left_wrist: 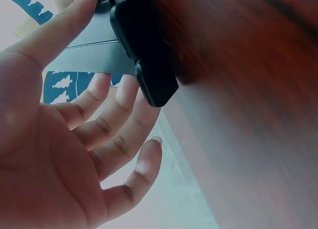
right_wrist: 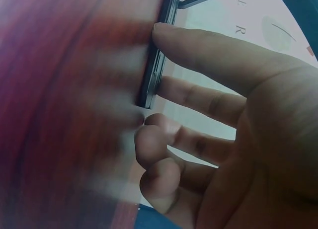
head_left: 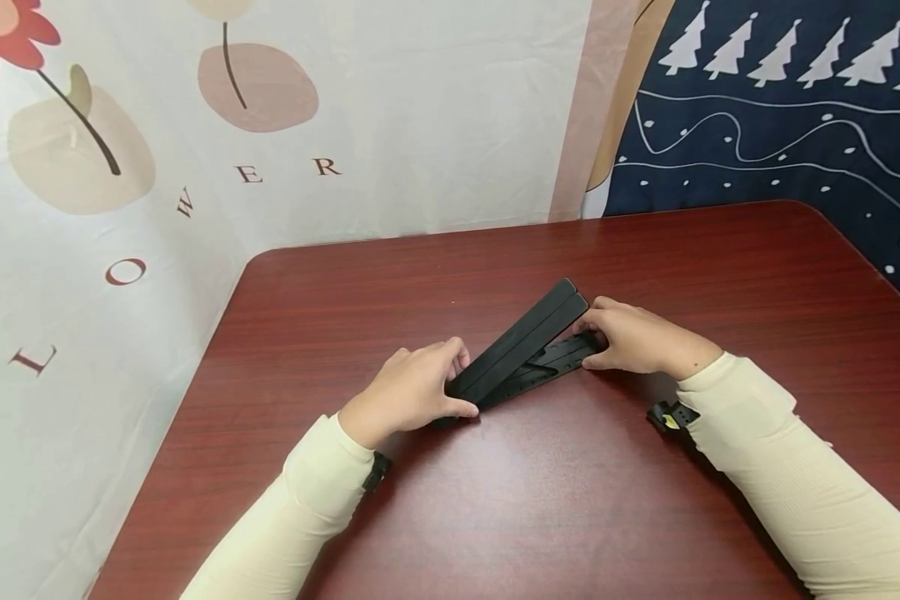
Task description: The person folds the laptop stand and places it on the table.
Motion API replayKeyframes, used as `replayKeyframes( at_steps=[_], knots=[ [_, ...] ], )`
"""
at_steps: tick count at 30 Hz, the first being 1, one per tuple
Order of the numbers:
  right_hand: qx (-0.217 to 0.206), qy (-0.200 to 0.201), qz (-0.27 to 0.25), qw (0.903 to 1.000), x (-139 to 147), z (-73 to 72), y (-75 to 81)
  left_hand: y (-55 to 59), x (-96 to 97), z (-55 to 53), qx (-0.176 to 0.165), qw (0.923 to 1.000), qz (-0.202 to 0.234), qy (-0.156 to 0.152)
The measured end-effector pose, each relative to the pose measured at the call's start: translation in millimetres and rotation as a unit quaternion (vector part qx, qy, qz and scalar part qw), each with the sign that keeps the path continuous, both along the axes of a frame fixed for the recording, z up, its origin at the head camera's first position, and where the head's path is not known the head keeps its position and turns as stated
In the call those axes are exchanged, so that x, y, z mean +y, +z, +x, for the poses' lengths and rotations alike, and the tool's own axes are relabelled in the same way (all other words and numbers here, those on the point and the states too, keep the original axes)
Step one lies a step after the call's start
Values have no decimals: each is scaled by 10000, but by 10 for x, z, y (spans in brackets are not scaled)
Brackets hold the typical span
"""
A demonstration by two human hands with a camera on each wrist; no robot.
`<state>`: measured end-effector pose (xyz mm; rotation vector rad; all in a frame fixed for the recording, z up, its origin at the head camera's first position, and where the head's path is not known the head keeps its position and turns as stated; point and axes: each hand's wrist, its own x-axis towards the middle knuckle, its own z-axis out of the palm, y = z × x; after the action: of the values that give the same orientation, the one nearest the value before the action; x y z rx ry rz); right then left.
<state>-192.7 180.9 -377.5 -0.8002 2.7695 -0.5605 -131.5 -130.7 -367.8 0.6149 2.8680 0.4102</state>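
A black folding stand (head_left: 521,343) is partly unfolded over the table. Its split upper panel slants up to the right, hinged near the left hand to a lower plate (head_left: 570,354); a thin brace shows between them. My left hand (head_left: 412,387) holds the hinged end, thumb on the near side and fingers on the far side. In the left wrist view, two dark pads (left_wrist: 144,45) show at that end. With thumb and fingers, my right hand (head_left: 637,337) pinches the free end of the lower plate. The right wrist view shows this plate (right_wrist: 154,75) edge-on, beside the thumb tip.
The reddish-brown table (head_left: 555,500) has rounded far corners. Behind it hang a pale cloth (head_left: 435,108) with flowers and letters and a dark blue cloth (head_left: 780,142) with white trees. A black strap device (head_left: 671,415) sits at the right wrist.
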Motion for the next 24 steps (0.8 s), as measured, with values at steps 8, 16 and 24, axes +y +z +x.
replayKeyframes(
  at_steps=[8,16,24],
  knots=[
    [40,177,-54,9998,-7,-4,2,26,-7,-14,6,9998,101,162],
    [-538,317,-156,9979,0,-4,21,16,-16,-28,39,9995,153,286],
    [-549,405,-228,9974,6,-6,14,17,-24,-48,-90,9986,162,487]
  ],
)
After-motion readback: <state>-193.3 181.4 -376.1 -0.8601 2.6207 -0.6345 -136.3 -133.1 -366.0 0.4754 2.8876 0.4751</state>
